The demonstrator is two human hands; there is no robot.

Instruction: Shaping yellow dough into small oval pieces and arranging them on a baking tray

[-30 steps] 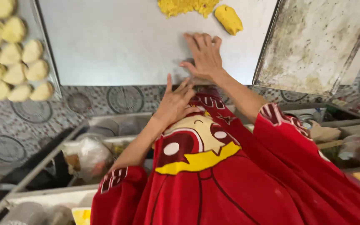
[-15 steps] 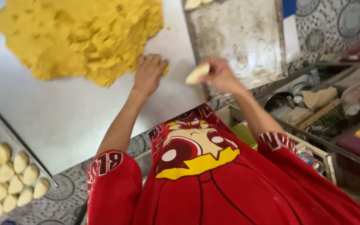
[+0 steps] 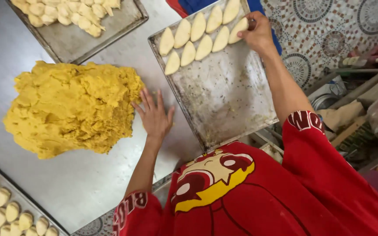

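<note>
A big mound of yellow dough (image 3: pixel 73 107) lies on the steel table (image 3: pixel 92 183). My left hand (image 3: pixel 154 114) rests flat on the table with its fingers spread, right beside the mound's edge. My right hand (image 3: pixel 255 31) reaches to the far corner of a worn metal tray (image 3: pixel 226 98) and holds a pale half-moon dough piece (image 3: pixel 238 29) down among several others lined up in two rows (image 3: pixel 197 37).
Another tray (image 3: pixel 88 37) with several small dough pieces sits at the top left. A third tray of dough balls (image 3: pixel 9 209) shows at the bottom left. Patterned tiles (image 3: pixel 329 26) and cluttered crates (image 3: pixel 364 109) lie to the right.
The view has swung left and back. My right hand carried the shaped piece from the table to the tray's far corner. My left hand left the dough mound and rests on the table.
</note>
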